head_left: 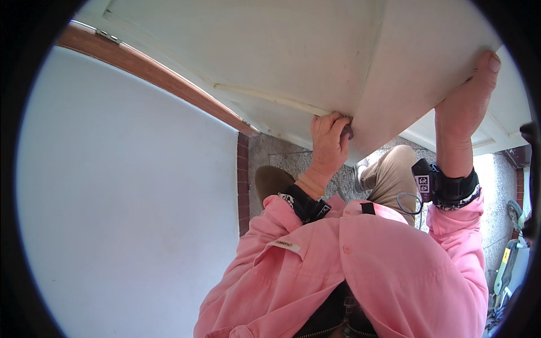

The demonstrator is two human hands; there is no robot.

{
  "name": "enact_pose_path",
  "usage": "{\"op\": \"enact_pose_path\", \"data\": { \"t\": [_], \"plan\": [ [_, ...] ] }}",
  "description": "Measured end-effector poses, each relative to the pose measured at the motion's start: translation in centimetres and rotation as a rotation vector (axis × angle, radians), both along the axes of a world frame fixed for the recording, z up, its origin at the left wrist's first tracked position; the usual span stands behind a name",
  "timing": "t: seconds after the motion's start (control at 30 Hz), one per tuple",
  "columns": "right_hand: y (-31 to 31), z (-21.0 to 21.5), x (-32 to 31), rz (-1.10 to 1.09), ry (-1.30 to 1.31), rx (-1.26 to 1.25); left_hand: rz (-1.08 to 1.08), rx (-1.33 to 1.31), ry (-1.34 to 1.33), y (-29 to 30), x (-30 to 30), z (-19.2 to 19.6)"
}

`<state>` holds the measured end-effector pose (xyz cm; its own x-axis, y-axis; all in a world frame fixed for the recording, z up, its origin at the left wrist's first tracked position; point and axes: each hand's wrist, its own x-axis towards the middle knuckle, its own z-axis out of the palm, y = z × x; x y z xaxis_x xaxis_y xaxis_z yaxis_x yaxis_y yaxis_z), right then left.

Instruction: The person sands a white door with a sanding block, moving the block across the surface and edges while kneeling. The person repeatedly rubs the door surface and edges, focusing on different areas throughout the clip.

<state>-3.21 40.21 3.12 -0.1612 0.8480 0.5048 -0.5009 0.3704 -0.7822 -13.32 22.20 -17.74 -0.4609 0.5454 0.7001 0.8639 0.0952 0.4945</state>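
Note:
A cream panelled door [282, 45] spans the top of the view, standing at an angle before me. My left hand [327, 141] is at its face near the lower end of a raised moulding. Its fingers are bent around a small dark brown thing [347, 129] that lies against the door; its kind I cannot make out. At the upper right, my right hand [470, 101] grips the door's edge, thumb showing and the other fingers largely hidden.
Hinges [108, 36] join the door to a reddish-brown wooden frame [152, 70]. A white wall [129, 197] fills the left. Grey stone flooring [284, 149] lies under my legs. A second cream panelled surface [496, 127] and a green-and-grey object [504, 267] stand on the right.

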Motion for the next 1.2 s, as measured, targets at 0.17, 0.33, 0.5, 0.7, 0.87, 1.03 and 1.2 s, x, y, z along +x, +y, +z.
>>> {"op": "enact_pose_path", "data": {
  "t": [0.17, 0.33, 0.5, 0.7, 0.87, 1.03, 1.2],
  "plan": [
    [-0.3, -0.2, 0.1, -0.046, -0.013, -0.055, 0.024, -0.118, 0.068, 0.2, -0.3, 1.1],
    [-0.2, 0.0, 0.1, 0.006, -0.025, -0.03, -0.012, -0.213, 0.07, 0.3, -0.9, 2.1],
    [0.4, -0.1, 0.1, 0.041, -0.032, 0.051, -0.097, -0.236, 0.048, 0.3, -2.0, 1.7],
    [1.0, -0.3, 0.2, 0.055, -0.049, 0.116, 0.021, -0.063, -0.289, -3.4, -1.6, 0.6],
    [0.8, 0.0, 0.4, -0.105, -0.325, 0.357, 0.163, 0.094, -0.398, -3.7, -2.2, 0.5],
    [0.3, 0.1, -0.3, 0.063, -0.009, 0.091, 0.146, 0.138, -0.311, -0.1, -1.8, 0.5],
    [-0.3, 0.0, -0.4, 0.048, 0.001, 0.037, 0.126, -0.009, -0.214, 1.0, 0.1, 0.2]
  ]
}}
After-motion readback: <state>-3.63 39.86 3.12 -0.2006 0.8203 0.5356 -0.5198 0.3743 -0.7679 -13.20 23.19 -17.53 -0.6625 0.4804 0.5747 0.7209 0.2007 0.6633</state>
